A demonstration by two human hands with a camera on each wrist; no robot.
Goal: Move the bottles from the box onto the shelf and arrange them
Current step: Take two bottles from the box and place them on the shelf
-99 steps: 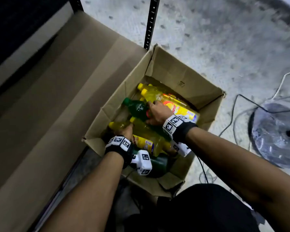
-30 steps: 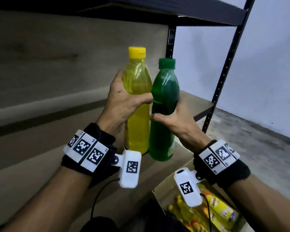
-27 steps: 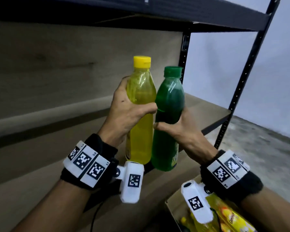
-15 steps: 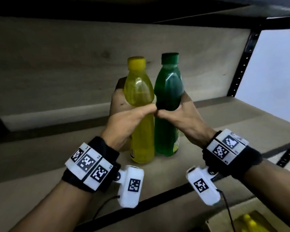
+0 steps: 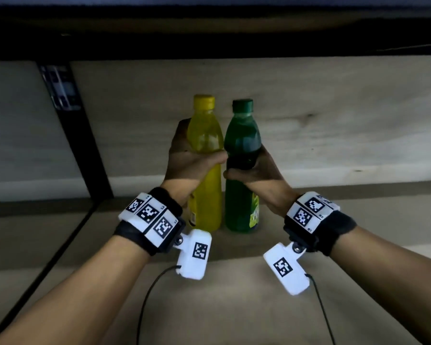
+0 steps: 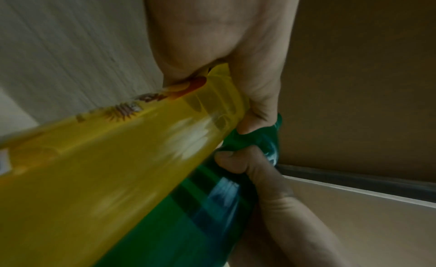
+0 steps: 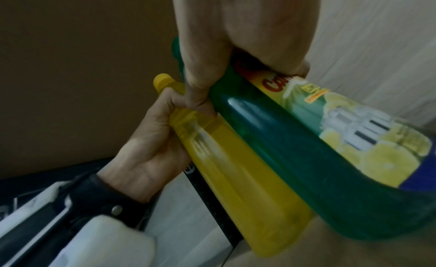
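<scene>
Left hand (image 5: pixel 192 168) gripped the yellow bottle (image 5: pixel 205 170) and right hand (image 5: pixel 255 174) the green bottle (image 5: pixel 241 170), fingers curled round both, upright and touching on the shelf (image 5: pixel 234 307), seemingly to place them as a pair

The right hand (image 7: pixel 238 53) grips the green bottle (image 7: pixel 306 155) at its waist — the left hand (image 7: pixel 151 146) holds the yellow bottle (image 7: pixel 240 181) pressed alongside, thumbs touching.
</scene>
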